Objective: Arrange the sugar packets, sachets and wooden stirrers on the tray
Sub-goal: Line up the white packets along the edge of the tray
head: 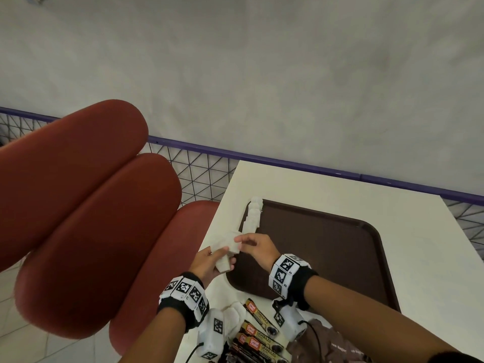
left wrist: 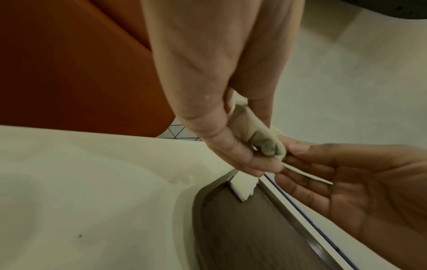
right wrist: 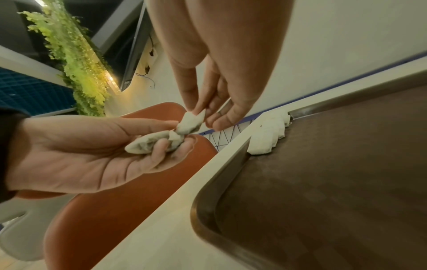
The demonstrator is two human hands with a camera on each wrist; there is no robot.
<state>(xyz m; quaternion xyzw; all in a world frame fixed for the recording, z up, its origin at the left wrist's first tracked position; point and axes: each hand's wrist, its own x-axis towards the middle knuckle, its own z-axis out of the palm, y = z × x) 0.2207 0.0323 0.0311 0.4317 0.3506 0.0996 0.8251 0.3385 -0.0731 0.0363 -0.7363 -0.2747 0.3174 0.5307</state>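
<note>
A brown tray (head: 327, 247) lies on the white table (head: 432, 271). A row of white sugar packets (head: 252, 216) runs along the tray's left edge, and it also shows in the right wrist view as a row of sugar packets (right wrist: 268, 135). My left hand (head: 217, 254) grips a bunch of white packets (head: 222, 260) just left of the tray, over the table edge. My right hand (head: 243, 241) pinches the top packet (right wrist: 190, 122) of that bunch between thumb and fingers. Dark coffee sachets (head: 258, 334) lie near the table's front edge, under my wrists.
Red padded seats (head: 78, 205) stand close on the left of the table. A wire mesh fence with a purple rail (head: 209, 148) runs behind the table. More white packets (head: 235, 315) and a brown paper bag (head: 322, 341) lie by the sachets.
</note>
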